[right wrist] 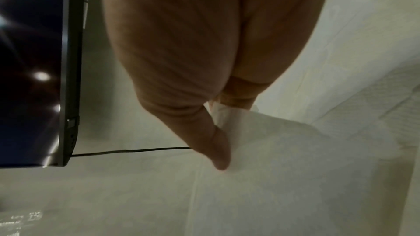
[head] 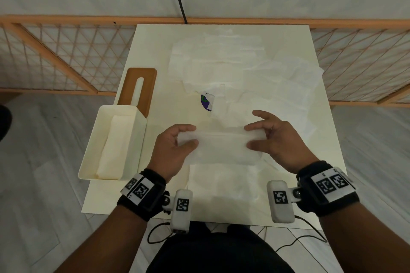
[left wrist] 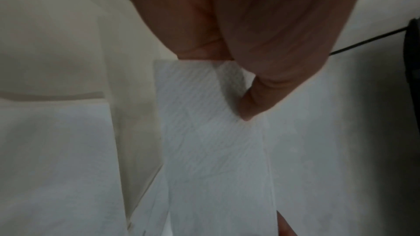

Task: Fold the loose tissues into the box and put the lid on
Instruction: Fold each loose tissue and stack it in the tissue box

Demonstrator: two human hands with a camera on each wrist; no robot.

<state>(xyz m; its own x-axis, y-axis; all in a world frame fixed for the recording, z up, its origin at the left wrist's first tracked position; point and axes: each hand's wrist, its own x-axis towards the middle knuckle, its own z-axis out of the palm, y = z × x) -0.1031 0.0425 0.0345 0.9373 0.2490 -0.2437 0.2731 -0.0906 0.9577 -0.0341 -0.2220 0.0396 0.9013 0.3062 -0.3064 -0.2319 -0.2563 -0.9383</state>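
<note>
The left hand [head: 172,147] pinches one end of a thin white folded tissue strip [head: 221,143] between thumb and fingers, and the right hand [head: 274,139] pinches the other end the same way, so the strip hangs stretched between them at about the 6 o'clock part of the square cream tabletop [head: 142,55]. The open cream rectangular box [head: 135,146] sits at 9 o'clock, overhanging the table's left edge, with folded white tissues [head: 112,146] already inside. The brown wooden lid with a long slot [head: 138,86] lies at 10 o'clock, touching the box's far end. A spread of loose white tissues [head: 233,66] covers the area from 12 to 3 o'clock.

The likely risks, as I judge them: the paper is flimsy, so pulling the ends apart could tear it; easing the pinch could let the fold spring open; and a nudge while loading could tip the overhanging box off the edge
</note>
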